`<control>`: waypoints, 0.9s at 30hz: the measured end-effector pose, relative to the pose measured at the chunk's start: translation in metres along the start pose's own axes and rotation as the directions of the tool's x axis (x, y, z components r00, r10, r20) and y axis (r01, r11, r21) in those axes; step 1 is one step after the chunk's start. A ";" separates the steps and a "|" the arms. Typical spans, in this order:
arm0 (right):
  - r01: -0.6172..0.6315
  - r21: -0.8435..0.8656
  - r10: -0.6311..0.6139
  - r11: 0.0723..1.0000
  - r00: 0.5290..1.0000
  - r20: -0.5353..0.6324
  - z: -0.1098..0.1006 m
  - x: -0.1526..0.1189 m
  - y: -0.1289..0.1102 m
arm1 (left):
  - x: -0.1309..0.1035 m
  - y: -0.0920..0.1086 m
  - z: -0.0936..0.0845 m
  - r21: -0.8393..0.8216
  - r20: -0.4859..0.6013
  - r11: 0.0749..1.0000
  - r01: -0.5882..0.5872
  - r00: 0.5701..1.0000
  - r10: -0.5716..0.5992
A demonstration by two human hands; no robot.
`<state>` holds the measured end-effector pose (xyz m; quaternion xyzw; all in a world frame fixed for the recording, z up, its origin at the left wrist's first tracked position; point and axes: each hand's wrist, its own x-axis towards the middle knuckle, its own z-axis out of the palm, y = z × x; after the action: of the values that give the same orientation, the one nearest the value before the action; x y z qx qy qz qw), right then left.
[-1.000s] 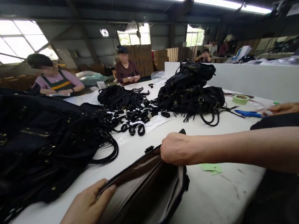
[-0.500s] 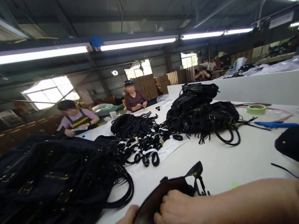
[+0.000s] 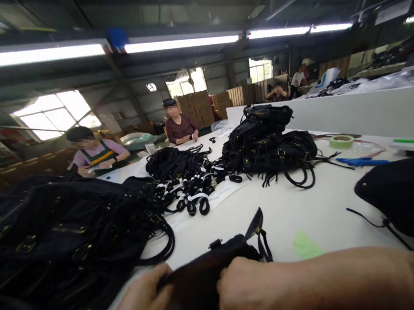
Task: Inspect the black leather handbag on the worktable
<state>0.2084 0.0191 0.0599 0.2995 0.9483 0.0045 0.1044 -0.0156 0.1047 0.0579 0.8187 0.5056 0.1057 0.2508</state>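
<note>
A black bag (image 3: 192, 291) lies tilted at the bottom centre, its mouth facing me and a strap with a flap standing up at its far end. My left hand (image 3: 148, 292) grips the bag's left rim, thumb on the near side. At the bag's opening, my right hand (image 3: 248, 292) is curled with its fingers down inside; the fingertips and whatever they hold are hidden. Under my right forearm, a green paper piece (image 3: 306, 245) lies on the white table (image 3: 282, 210).
Black bags are piled on the left (image 3: 54, 237) and at the back (image 3: 267, 141). Black straps (image 3: 192, 188) lie between them. Blue scissors (image 3: 363, 162), green tape (image 3: 341, 141) and another black bag (image 3: 402, 195) are at right. Two people sit across the table.
My left hand has moved left and up with the bag's rim, spreading the opening. My right hand stays at the bag. The view has shifted, and more of the green paper shows.
</note>
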 end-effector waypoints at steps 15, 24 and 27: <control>-0.019 0.315 0.044 0.949 0.996 -0.072 0.017 0.038 0.005 | -0.005 -0.005 0.003 0.593 -0.259 0.801 -0.086 0.921 0.290; -0.067 0.213 0.103 0.975 0.982 -0.160 0.017 0.035 0.002 | -0.109 0.005 0.077 0.265 -0.096 0.962 -0.068 0.991 0.097; -0.118 0.197 0.143 0.973 0.982 -0.119 0.005 0.034 -0.006 | -0.113 0.004 0.096 0.276 0.076 0.958 0.071 0.993 -0.096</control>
<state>0.1790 0.0331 0.0480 0.3690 0.9275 -0.0588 0.0117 -0.0237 -0.0253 -0.0127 0.8272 0.5380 -0.0120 0.1618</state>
